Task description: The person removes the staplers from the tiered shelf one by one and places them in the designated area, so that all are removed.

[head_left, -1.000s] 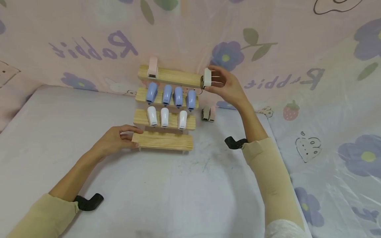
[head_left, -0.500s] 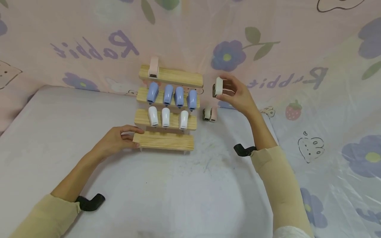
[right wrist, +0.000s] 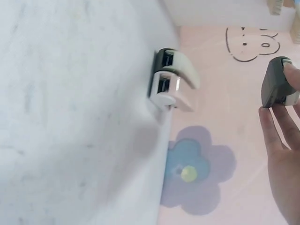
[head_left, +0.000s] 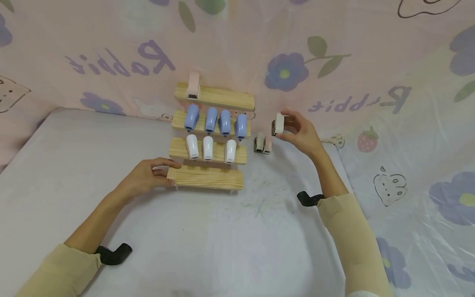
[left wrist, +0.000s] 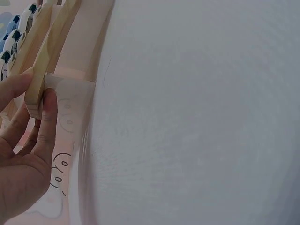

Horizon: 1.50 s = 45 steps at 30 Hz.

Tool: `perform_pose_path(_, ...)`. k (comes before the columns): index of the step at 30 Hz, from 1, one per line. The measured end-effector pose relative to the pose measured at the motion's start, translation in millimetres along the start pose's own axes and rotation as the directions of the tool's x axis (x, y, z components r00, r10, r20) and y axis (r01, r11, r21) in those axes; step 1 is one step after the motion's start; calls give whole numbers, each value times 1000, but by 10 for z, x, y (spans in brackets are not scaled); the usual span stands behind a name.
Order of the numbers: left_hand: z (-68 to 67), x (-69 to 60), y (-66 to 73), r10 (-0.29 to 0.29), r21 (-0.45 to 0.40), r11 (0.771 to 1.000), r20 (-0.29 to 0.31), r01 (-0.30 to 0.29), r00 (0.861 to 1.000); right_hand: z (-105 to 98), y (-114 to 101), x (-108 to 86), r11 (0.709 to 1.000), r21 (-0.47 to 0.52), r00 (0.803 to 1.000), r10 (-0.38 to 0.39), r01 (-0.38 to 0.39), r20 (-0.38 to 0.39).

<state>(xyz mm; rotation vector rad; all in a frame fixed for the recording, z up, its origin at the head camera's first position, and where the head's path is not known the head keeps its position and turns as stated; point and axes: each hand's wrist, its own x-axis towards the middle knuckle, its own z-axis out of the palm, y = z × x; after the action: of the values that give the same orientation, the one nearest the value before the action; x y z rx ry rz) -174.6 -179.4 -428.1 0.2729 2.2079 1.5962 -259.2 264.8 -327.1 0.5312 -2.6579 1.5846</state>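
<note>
Head view: bkgd = printed sheet (head_left: pixel 237 45) w/ flowers & rabbits; work surface = white table (head_left: pixel 208 243). Tiered wooden rack (head_left: pixel 213 178) at rear: pink stapler (head_left: pixel 193 85) on top tier, L end; 4 blue staplers (head_left: pixel 211 119) on 2nd; 3 white staplers (head_left: pixel 208 148) on 3rd. L hand (head_left: pixel 142 178) grips bottom tier, L end. R hand (head_left: pixel 303 135) pinches pale-and-dark stapler (head_left: pixel 280 123) in air, R of rack, near beige stapler (head_left: pixel 259 142) & second pink stapler (head_left: pixel 267 145) on table.

L wrist view: thumb above board edge, fingers beneath, by translucent support (left wrist: pixel 70 88).

R wrist view: thumb & fingers on held unit, partly cut off at frame edge; pale side prob. off-white. Table pair side by side, touching.
</note>
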Motion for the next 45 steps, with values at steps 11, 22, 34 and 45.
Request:
perform_pose_path(11,3,-3,3,-2,26,1000,-14,2,1000,-50,433,-64,997,38,998,60,-61,26)
perform_pose_path(22,-2,-19,11,5,31,1000,-22,-4,1000,-52,951,-39,992,-51,993,116,-115,22)
perform_pose_path(34,7,-10,7,-3,17,1000,-12,3,1000,-6,1215,-75,983,-41,982,180,-178,55)
perform_pose_path(45,12,7,-9,-6,19,1000,-17,7,1000,76,1283,-50,977,-45,975,213,-211,56)
